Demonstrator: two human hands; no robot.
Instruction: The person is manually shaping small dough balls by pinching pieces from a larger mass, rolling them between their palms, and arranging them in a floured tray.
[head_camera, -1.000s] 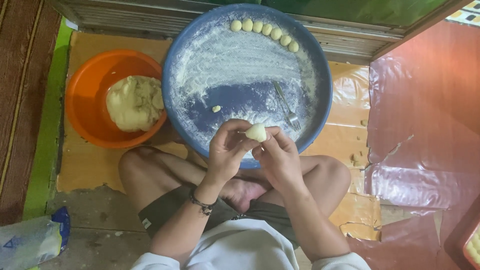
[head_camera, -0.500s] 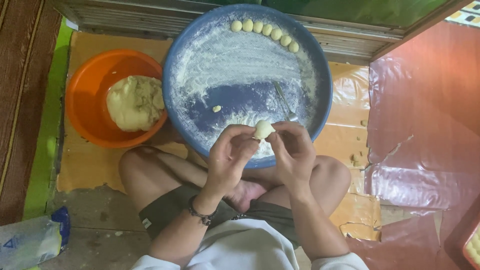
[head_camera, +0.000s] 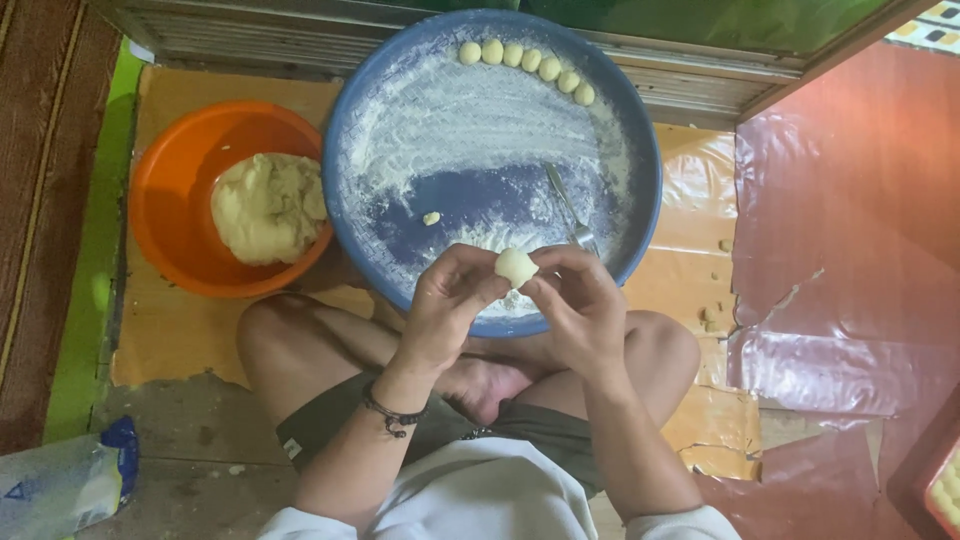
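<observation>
Both hands, left (head_camera: 455, 300) & right (head_camera: 575, 300), pinch dough ball (head_camera: 516, 266) w/ fingertips over blue tray's (head_camera: 345, 150) near rim; light, even pressure should keep it round.

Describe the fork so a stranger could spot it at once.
Find the big round blue tray dusted with flour. The fork lies on its right half, just above the right hand. It is the only metal thing there; everything else on the tray is pale dough.

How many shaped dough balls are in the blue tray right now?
6, in a curved row of small pale dough balls along the far rim of the round blue floured tray; none looks hidden.
</observation>
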